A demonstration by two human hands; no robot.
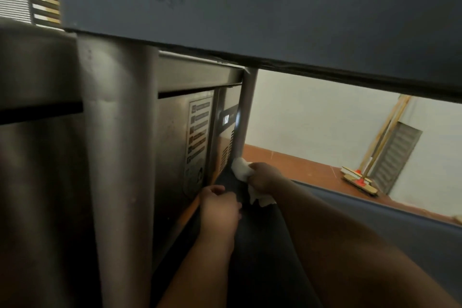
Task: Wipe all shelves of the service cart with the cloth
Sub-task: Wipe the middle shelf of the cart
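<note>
I look in between two dark shelves of the service cart. The upper shelf (250, 7) fills the top of the view, seen from below. The lower shelf (262, 245) runs away from me. My right hand (265, 177) is shut on a white cloth (241, 167) and presses it against the far corner of the lower shelf, at the foot of the far metal post (246, 112). My left hand (220, 210) grips the shelf's left edge, fingers curled over it. A thick metal post (120, 157) stands close at the left.
A stainless appliance (180, 137) with a label sticker and a small lit display stands just left of the cart. Beyond the shelves are an orange floor (300, 167), a white wall, and a broom (360, 180) leaning by a louvred panel at the right.
</note>
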